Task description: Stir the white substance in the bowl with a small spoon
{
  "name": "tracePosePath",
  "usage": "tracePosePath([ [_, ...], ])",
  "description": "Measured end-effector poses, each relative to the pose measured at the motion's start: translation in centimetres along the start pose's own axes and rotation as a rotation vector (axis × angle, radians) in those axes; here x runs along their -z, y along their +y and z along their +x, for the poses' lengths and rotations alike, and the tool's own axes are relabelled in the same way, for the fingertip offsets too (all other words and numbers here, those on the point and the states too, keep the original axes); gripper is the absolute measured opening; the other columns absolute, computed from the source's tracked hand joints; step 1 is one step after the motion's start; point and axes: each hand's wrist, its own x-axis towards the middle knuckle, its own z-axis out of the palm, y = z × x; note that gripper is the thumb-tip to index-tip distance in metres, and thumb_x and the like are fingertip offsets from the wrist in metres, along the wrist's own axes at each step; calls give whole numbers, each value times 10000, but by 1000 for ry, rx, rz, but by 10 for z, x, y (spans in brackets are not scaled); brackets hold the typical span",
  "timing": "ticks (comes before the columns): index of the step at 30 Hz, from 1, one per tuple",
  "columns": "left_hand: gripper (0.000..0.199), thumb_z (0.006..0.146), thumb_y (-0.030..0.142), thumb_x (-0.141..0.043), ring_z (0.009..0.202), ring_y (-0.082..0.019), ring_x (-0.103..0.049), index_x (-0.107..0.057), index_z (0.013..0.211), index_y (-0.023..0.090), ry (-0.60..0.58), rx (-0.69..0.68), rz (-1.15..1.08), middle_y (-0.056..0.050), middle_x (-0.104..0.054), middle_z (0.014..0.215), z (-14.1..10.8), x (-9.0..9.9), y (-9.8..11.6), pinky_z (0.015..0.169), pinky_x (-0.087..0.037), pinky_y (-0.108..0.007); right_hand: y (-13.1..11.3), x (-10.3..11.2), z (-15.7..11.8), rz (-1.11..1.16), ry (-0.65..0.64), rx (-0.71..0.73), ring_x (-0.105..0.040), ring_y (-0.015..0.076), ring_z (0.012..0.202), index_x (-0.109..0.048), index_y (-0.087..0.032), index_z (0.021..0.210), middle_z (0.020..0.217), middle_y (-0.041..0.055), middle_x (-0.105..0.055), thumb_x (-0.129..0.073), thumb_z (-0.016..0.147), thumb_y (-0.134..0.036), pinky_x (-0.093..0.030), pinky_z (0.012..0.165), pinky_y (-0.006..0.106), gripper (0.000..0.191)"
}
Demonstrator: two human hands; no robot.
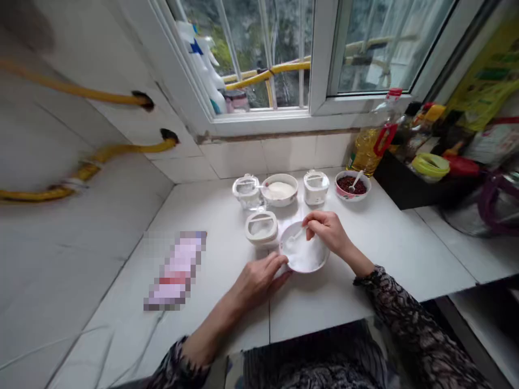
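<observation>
A bowl of white granules point(306, 256) stands near the front of the white counter. My right hand point(324, 229) pinches a small white spoon point(297, 234) whose head is down at the granules. The fingers of my left hand point(263, 275) are closed on the bowl's left rim, thumb low against its side. Just left of the bowl is a white lidded jar point(261, 227). Behind stand a clear-sided jar point(247, 190), a bowl of pale powder point(279, 190), another white jar point(315, 187) and a bowl of dark red grains point(352, 186) with a white spoon in it.
A blurred pinkish object point(176, 270) lies on the counter point(227, 302) at the left. An oil bottle point(368, 143) stands at the back right, beside a dark box point(399, 183) of bottles and jars. The window point(259, 54) is behind, with yellow pipes left.
</observation>
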Motion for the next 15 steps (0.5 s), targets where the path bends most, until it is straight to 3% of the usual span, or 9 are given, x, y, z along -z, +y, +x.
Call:
tracePosePath([
  [8, 144, 1021, 279, -437, 495, -101, -525, -506, 1056, 158, -28, 34, -41, 6, -580, 746, -4, -1, 1, 442, -422, -210, 0, 7, 7, 160, 48, -7, -581, 141, 497, -667, -180, 688, 490, -14, -633, -550, 688, -255, -502, 625, 295, 139],
  [12, 152, 1021, 287, -436, 529, -115, -559, -505, 1062, 158, -32, 36, -36, -2, -594, 760, -5, -3, 0, 457, -439, -218, -3, -8, -1, 107, 86, 204, -674, 167, 642, -687, -192, 860, 650, 8, -713, -558, 833, -284, -535, 718, 331, 161],
  [15, 159, 1021, 289, -431, 544, -125, -574, -507, 1062, 156, -28, 35, -16, -12, -607, 770, -6, -4, 0, 452, -439, -223, -1, -20, -6, -134, 54, 466, -711, 179, 793, -696, -208, 1016, 833, 43, -776, -516, 927, -232, -518, 860, 384, 202],
])
